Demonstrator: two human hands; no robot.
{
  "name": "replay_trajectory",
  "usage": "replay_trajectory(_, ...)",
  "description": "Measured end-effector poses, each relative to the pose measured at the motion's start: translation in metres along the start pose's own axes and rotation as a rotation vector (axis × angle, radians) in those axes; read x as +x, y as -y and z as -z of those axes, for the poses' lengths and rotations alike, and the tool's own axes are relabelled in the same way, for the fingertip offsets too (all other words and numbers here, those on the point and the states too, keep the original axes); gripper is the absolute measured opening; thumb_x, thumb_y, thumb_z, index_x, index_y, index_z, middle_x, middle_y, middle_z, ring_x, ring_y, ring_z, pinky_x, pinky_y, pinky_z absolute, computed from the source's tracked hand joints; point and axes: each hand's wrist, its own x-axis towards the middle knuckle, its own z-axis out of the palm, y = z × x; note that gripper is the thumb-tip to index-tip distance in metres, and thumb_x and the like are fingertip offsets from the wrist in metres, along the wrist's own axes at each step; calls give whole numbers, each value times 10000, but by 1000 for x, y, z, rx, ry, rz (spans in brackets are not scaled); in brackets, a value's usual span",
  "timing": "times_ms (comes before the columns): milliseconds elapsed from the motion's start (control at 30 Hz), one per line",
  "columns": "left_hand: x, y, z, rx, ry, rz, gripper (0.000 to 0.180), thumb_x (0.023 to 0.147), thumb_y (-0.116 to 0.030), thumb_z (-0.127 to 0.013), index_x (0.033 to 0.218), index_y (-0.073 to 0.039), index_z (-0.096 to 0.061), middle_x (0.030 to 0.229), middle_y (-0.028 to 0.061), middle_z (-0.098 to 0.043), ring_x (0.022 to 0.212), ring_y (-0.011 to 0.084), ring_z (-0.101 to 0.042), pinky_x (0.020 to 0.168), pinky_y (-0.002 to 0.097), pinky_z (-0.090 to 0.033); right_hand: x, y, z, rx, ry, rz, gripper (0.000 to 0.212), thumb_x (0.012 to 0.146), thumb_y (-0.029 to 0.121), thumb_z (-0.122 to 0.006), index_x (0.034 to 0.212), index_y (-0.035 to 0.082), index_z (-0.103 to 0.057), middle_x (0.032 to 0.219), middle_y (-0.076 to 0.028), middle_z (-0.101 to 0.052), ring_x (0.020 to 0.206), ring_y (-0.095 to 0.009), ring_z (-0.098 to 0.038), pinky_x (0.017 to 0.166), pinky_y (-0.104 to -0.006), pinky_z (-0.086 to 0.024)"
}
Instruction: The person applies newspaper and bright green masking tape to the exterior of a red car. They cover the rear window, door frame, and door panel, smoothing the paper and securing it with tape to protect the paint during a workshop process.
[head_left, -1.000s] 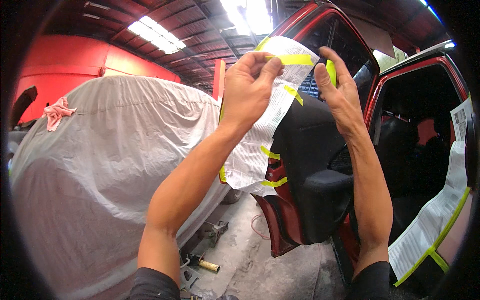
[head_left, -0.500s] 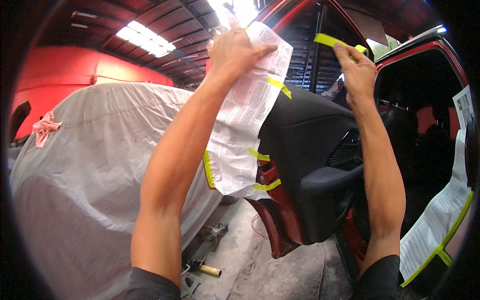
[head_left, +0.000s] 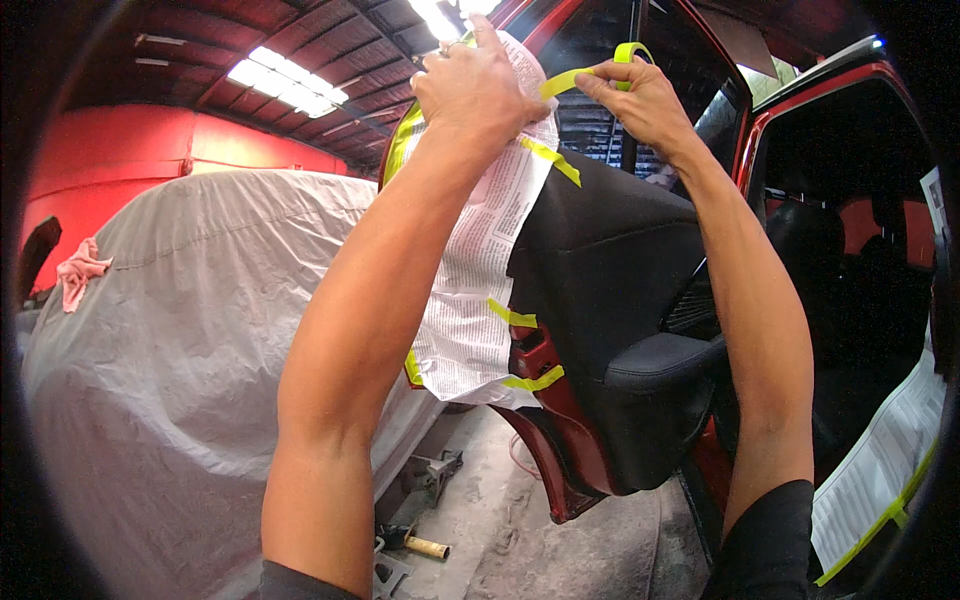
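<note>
A sheet of newspaper [head_left: 468, 315] hangs along the edge of an open red car door [head_left: 562, 455] with a black inner panel [head_left: 615, 255]. Yellow tape strips [head_left: 512, 314] fix the sheet to the door. My left hand [head_left: 468, 88] lies on the paper's upper part, fingers spread and thumb stretched to the right. My right hand [head_left: 645, 105] grips a roll of yellow masking tape [head_left: 630, 50]. From its fingers a short tape strip [head_left: 563, 84] runs left to the paper's edge, by my left thumb.
Left of the door stands a large shape under a grey cover [head_left: 200, 300], with a pink cloth [head_left: 80, 273] on it. More taped newspaper [head_left: 880, 470] hangs at the car's opening on the right. A stand with a yellowish tube [head_left: 428, 547] is on the concrete floor [head_left: 510, 520].
My right hand has moved left with the tape, bringing its loose end to the newspaper's edge. The paper's upper part, which stood out to the right, now bends in under my left hand.
</note>
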Motion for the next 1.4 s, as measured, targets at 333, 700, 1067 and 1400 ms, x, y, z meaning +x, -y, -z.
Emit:
replay_trajectory(333,0,1,6,53,39,-1,1033,671,-566,-878,1422,11,-467,1271,299,-629,1143,453,-659,922,505,-567,17,11,-28,-52,-85,70,419,890,496,-780,1081,124,-820,989,-98,-771,933,-246,-699,889,-391,-520)
replay_trajectory(700,-4,7,1,40,-69,-73,935,755,-771,-715,1213,41,-647,1116,266,-701,1031,420,-710,854,499,-572,36,-1,-32,-276,-65,-261,783,741,756,-764,1133,79,-801,1038,-116,-779,971,-257,-735,893,-385,-549)
replay_trajectory(1067,-3,9,-7,99,-135,-98,772,847,-680,-687,1148,31,-691,1061,230,-726,1007,379,-717,845,502,-541,32,-13,-48,15,-143,-365,759,746,773,-741,1085,98,-815,1121,-173,-762,1115,-341,-705,991,-430,-523)
replay_trajectory(1400,-9,7,-3,42,-152,-119,590,894,-538,-694,1153,-7,-697,1045,202,-724,1005,367,-695,872,519,-501,21,18,-56,-75,-415,-412,502,831,453,-722,1093,27,-763,1144,-244,-728,1115,-400,-683,985,-448,-520)
